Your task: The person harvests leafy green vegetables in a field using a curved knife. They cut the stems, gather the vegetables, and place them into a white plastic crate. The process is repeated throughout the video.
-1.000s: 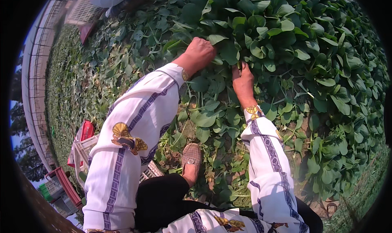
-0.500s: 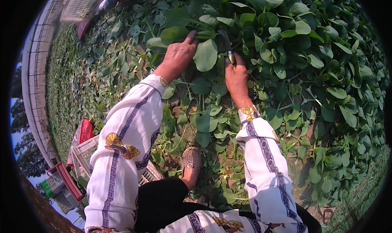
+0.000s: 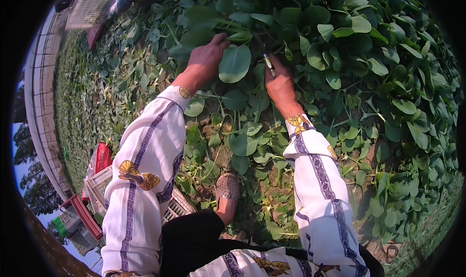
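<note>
At the upper middle, my left hand is closed around the pale stalks of a leafy green, which looks like bok choy. Broad leaves hide most of its fingertips. My right hand grips a small sickle by its shiny handle, just right of that plant. The thin curved blade points away from me, close to the plant's base, and its tip is lost among shaded leaves.
Dense uncut greens fill the right and far side. Low leaves and bare soil lie to the left. Beside my left arm stand a pale plastic crate and a red bag. My shoe rests among small plants. Another crate stands far left.
My left hand has shifted a little left, carrying the leafy green's stalks with it. My right hand and the sickle have tilted and moved slightly left, with the blade deeper in shade.
</note>
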{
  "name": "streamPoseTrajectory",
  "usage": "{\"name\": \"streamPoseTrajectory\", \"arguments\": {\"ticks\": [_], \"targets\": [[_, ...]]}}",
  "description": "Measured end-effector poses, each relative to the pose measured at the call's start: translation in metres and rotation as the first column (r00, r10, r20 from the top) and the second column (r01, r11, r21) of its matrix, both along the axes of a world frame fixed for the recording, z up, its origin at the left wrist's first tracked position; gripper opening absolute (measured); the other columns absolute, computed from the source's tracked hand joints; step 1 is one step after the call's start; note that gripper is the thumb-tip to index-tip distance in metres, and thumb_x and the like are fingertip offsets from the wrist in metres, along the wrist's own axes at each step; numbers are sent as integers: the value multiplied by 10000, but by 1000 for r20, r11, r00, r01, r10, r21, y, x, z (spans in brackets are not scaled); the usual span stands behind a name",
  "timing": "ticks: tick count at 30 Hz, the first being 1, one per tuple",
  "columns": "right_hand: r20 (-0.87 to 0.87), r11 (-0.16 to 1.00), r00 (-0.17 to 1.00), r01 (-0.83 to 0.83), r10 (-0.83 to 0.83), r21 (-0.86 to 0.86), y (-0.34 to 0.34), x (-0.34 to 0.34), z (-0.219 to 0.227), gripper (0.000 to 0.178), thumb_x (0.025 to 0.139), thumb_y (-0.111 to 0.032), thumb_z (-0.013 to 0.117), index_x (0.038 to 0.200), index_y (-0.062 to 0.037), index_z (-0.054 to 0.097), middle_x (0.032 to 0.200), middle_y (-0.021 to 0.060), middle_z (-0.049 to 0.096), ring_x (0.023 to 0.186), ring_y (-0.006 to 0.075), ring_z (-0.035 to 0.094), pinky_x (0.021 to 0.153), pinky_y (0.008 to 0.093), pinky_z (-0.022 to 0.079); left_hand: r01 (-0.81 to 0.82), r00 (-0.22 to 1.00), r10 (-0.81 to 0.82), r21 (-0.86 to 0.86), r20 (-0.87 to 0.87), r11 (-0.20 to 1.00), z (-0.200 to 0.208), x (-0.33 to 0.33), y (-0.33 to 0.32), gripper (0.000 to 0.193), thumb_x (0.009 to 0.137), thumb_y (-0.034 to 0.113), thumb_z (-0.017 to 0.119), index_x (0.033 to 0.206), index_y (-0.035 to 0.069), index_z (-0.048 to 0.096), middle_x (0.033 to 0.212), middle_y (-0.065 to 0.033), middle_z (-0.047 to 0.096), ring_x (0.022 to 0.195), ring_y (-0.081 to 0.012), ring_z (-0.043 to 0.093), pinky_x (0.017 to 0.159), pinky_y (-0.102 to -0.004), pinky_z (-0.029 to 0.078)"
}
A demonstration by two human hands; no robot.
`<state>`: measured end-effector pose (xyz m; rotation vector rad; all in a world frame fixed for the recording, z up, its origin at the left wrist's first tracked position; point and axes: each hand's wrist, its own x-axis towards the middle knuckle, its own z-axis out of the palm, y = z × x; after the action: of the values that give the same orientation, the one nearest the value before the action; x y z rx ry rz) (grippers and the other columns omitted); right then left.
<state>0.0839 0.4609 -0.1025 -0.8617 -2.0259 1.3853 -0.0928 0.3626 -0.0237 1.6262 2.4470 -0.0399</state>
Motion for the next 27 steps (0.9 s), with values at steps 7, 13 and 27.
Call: {"name": "streamPoseTrajectory", "arguments": {"ticks": [7,13,27], "targets": [[-133,781,985,3,-111,-624,-34,66,66,450,831,-246,674,1189,-20,521,680,30,548,516,99,488,485,254,409,-49,979,-25,354,202,934,52,72,-70,555,671,148,723,1189,111,529,1221,-129,513,1011,-334,569,845,-406,479],[-161,213,971,-122,-178,-969,-108,98,162,315,773,-264,744,834,-71,502,581,-9,463,397,79,398,367,219,304,-43,863,-126,320,488,947,121,161,-156,592,643,104,763,1189,93,532,1270,-129,499,1117,-315,506,940,-410,408],[-195,387,979,-158,-58,-908,-202,179,225,268,791,-201,717,870,-7,550,634,-27,498,443,41,426,381,191,345,-510,-171,159,-225,972,830,181,224,-225,436,807,173,670,1184,47,490,1074,-19,569,985,-112,536,880,-282,421]]}}
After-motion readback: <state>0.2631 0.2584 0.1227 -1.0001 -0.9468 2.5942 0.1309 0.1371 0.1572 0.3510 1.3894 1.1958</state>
